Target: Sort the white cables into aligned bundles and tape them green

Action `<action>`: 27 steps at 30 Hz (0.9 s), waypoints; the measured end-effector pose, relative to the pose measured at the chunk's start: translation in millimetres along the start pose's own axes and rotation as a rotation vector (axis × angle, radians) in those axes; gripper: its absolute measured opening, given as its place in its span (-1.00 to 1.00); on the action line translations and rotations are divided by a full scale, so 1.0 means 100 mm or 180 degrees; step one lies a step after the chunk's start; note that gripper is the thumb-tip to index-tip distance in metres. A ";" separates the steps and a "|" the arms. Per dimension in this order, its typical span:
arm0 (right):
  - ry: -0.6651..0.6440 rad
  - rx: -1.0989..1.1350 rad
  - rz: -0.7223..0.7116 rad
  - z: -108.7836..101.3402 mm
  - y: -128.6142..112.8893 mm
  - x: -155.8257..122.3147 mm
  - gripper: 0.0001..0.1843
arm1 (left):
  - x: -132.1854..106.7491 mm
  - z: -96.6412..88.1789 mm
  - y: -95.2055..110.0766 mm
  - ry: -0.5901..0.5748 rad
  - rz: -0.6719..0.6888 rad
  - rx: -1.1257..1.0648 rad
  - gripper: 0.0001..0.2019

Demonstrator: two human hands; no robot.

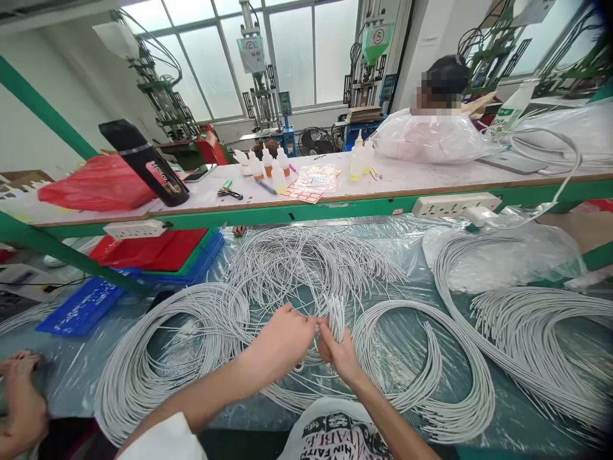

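Observation:
My right hand [338, 352] is closed around a small bundle of white cable ends [336, 314] that stick up from its fist. My left hand [282, 338] is beside it, fingers pinched onto the same cables at their base. Both hands hover over the middle of a table covered in clear plastic sheet [412, 271]. Several big loops of white cable lie around them: one coil [158, 358] at the left, a tangled heap [306, 262] just beyond the hands, another coil [421, 370] at the right.
More cable loops [531, 332] lie at the far right. A green shelf [335, 207] with power strips crosses above the table; bottles, a black flask [146, 163] and a red bag stand on it. Another person's hands [19, 396] are at the lower left, and a person sits behind the shelf.

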State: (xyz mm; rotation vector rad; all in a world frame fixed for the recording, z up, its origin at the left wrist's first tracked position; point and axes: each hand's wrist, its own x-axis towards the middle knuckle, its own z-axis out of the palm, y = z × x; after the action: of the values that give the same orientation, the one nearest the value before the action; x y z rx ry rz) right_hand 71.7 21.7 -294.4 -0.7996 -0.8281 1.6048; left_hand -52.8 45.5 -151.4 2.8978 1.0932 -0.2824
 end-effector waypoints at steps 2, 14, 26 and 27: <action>-0.0056 -0.0138 -0.0097 -0.05 0.04 0.01 -0.55 | 0.05 -0.12 -0.14 0.0066 -0.0085 -0.0315 -0.85; 0.0849 0.0501 -0.0002 0.08 -0.08 0.00 -0.49 | 0.40 0.54 -0.27 0.1371 -0.1024 -0.4733 -0.62; 0.1167 0.0771 0.0066 -0.02 -0.08 0.04 -0.41 | 0.41 0.60 0.07 0.0980 -0.0473 -0.1919 -0.69; 0.1181 0.0687 0.0097 -0.02 -0.05 0.04 -0.38 | 0.43 0.61 0.10 0.0870 -0.0527 -0.1690 -0.70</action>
State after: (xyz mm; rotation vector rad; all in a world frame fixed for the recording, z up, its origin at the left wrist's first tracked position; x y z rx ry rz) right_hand 75.5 26.7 -291.1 -0.9196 -0.3730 1.4805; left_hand -24.7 60.1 -219.7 2.4180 1.2177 0.3606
